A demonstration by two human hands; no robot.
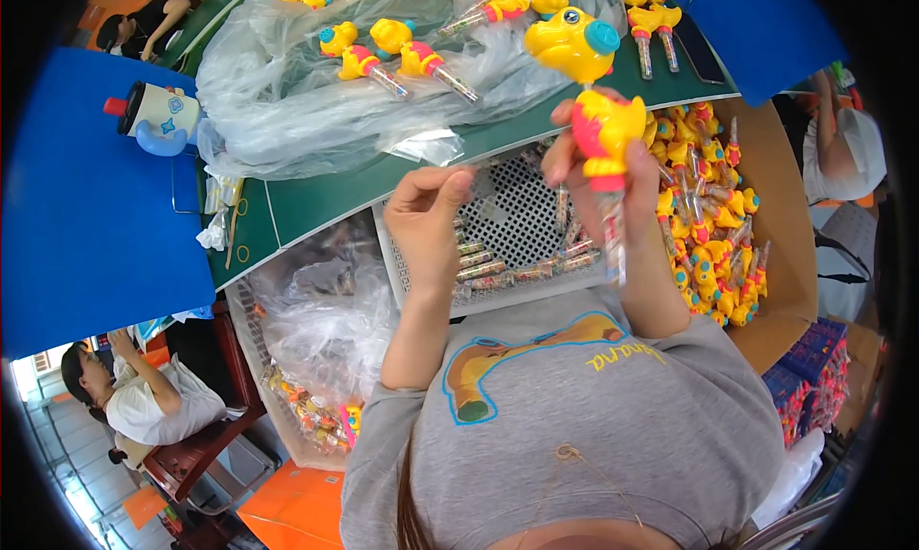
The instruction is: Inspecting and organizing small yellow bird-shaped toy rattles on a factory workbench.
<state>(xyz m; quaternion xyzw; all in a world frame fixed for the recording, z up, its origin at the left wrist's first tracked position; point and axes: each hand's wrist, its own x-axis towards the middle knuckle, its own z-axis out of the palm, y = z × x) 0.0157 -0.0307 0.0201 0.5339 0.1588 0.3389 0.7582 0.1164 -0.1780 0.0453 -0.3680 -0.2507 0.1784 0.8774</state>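
Note:
My right hand (pixel 617 181) is closed around a yellow duck-shaped toy (pixel 608 129) with pink trim. Its duck head with a blue bill rises above the body, and a clear tube filled with small coloured pieces extends below my fingers. To the left, my left hand (pixel 428 220) is pinched, thumb against forefinger; what is between the fingertips, if anything, is too small to make out. Just beyond those fingers, a small clear plastic wrapper (pixel 426 146) rests by the table edge. Beneath both hands is a grey perforated basket (pixel 512 205) with several filled tubes (pixel 488 269).
More duck toys (pixel 421 60) lie on a large clear plastic bag (pixel 278 100) on the green table (pixel 325 201). A cardboard box (pixel 780 186) of duck toys stands at right. A cup (pixel 163 110), a phone (pixel 702 57) and a plastic-lined bin (pixel 321 291) surround the workspace. Other people sit nearby.

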